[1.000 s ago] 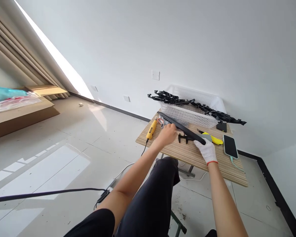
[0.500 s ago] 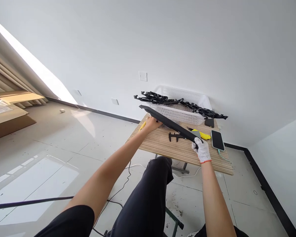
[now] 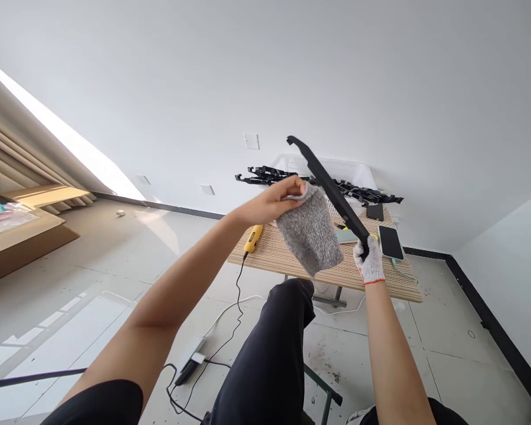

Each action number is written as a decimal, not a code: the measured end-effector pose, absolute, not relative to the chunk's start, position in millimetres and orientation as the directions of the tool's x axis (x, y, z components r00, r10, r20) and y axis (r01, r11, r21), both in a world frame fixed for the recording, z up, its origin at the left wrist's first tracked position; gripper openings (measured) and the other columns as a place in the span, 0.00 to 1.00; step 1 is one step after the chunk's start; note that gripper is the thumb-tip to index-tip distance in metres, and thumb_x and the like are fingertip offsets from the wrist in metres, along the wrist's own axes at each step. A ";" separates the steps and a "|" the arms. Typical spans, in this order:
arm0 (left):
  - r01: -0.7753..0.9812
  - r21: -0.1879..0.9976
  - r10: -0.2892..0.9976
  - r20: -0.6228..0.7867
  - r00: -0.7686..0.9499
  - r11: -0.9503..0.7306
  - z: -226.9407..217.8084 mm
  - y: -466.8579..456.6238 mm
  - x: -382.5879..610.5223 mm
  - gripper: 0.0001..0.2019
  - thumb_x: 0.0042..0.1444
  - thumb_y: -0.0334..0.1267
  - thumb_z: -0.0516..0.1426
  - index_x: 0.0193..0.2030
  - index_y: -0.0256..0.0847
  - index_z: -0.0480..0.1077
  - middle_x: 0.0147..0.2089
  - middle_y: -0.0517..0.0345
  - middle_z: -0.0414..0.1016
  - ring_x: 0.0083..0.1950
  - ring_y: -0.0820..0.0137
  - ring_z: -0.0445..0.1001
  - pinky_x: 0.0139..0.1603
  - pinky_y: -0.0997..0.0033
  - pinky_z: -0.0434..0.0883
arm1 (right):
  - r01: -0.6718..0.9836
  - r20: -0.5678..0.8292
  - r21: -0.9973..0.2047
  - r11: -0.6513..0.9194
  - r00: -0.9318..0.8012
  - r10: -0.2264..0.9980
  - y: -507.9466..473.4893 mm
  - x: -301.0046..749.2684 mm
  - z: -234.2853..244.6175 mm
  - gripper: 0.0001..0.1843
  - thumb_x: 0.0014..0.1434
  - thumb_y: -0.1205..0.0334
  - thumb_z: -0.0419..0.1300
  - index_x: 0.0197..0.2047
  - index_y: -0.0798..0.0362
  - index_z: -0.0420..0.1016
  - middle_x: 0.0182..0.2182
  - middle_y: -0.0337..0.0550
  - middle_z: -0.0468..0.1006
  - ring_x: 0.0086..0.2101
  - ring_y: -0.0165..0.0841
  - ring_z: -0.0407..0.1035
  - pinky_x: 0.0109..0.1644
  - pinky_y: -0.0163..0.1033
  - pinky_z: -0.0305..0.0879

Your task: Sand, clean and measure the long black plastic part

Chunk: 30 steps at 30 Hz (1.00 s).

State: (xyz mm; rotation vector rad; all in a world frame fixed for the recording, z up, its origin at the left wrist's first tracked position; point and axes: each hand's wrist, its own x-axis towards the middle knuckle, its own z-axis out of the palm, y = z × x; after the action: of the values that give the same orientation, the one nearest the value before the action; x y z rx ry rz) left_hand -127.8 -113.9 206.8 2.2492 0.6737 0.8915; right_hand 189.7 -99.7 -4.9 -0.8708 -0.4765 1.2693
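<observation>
My right hand (image 3: 369, 260), in a white knit glove with a red cuff, grips the near end of a long black plastic strip (image 3: 325, 180). The strip is raised off the table and slants up and to the left. My bare left hand (image 3: 278, 200) pinches the top edge of a grey cloth (image 3: 310, 235), which hangs down in the air just left of the strip, above the wooden table (image 3: 287, 255).
On the table lie a yellow corded tool (image 3: 252, 238), a phone (image 3: 390, 242) on a cable and a white basket (image 3: 352, 170) with several black plastic strips (image 3: 269, 175) across it. My dark-trousered leg (image 3: 272, 354) stretches under the table. Cables and a plug block (image 3: 190, 368) lie on the floor.
My right hand has lifted the black strip off the table and tilted it upward. My left hand has left the strip's far end and picked up the grey cloth.
</observation>
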 end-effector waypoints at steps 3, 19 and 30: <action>0.165 0.719 0.589 0.391 0.708 -0.676 241.2 -123.2 -130.5 0.12 0.63 0.42 0.54 0.51 0.44 0.68 0.47 0.53 0.75 0.46 0.65 0.76 0.44 0.63 0.73 | -0.609 -0.165 -0.793 0.006 0.224 0.961 -103.1 186.7 -5.4 0.29 0.36 0.41 0.76 0.30 0.50 0.68 0.20 0.32 0.70 0.17 0.21 0.60 0.13 0.25 0.49; 0.830 -0.286 0.574 0.613 0.543 -0.480 211.3 -11.1 -164.7 0.15 0.65 0.29 0.48 0.43 0.39 0.77 0.51 0.42 0.75 0.59 0.52 0.68 0.56 0.49 0.66 | -0.503 -0.180 -0.858 -0.105 0.102 0.978 -118.3 183.7 1.1 0.27 0.41 0.41 0.74 0.29 0.52 0.68 0.18 0.33 0.67 0.16 0.21 0.57 0.12 0.26 0.44; 0.862 -0.097 0.680 0.573 0.458 -0.498 198.2 -21.3 -220.5 0.18 0.68 0.43 0.43 0.39 0.43 0.72 0.37 0.44 0.75 0.50 0.53 0.71 0.54 0.49 0.65 | -0.462 -0.151 -0.879 -0.116 0.040 0.988 -115.6 191.3 -5.5 0.31 0.41 0.31 0.69 0.29 0.51 0.67 0.13 0.31 0.62 0.13 0.22 0.53 0.12 0.27 0.40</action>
State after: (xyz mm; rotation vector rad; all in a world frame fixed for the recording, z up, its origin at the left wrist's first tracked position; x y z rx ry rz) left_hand -220.5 -21.3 198.2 2.9885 1.6631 0.8552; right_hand 191.3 -115.6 -5.5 -0.9782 -0.7299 1.4405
